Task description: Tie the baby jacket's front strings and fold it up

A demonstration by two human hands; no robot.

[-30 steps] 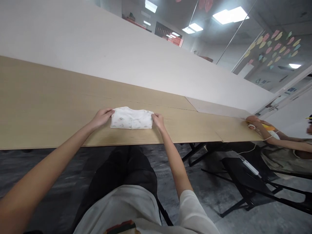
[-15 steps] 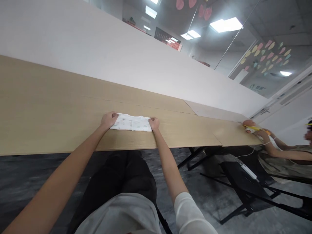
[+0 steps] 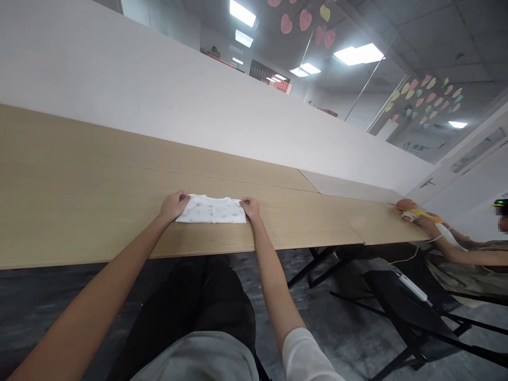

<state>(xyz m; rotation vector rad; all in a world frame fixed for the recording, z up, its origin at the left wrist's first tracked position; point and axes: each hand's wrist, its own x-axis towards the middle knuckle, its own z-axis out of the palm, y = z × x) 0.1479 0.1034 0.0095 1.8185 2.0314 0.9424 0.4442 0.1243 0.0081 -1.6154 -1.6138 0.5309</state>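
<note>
A small white baby garment (image 3: pixel 212 210) with a faint print lies folded into a flat rectangle on the wooden table (image 3: pixel 99 185). Its curved neckline edge faces the wall. My left hand (image 3: pixel 174 205) pinches the garment's left upper corner between thumb and fingers. At the opposite end, my right hand (image 3: pixel 251 207) is closed on the right upper corner. The cloth stretches flat between the two hands, close to the table's front edge.
A white wall (image 3: pixel 178 106) with glass above runs behind the table. Far right, another person (image 3: pixel 464 254) handles a doll (image 3: pixel 407 206) at the table. A black folding chair (image 3: pixel 413 301) holds a white power strip (image 3: pixel 415 288).
The camera view has tilted slightly, so the table sits lower in the picture. Both hands stay at the garment's corners, with fingers shifted a little.
</note>
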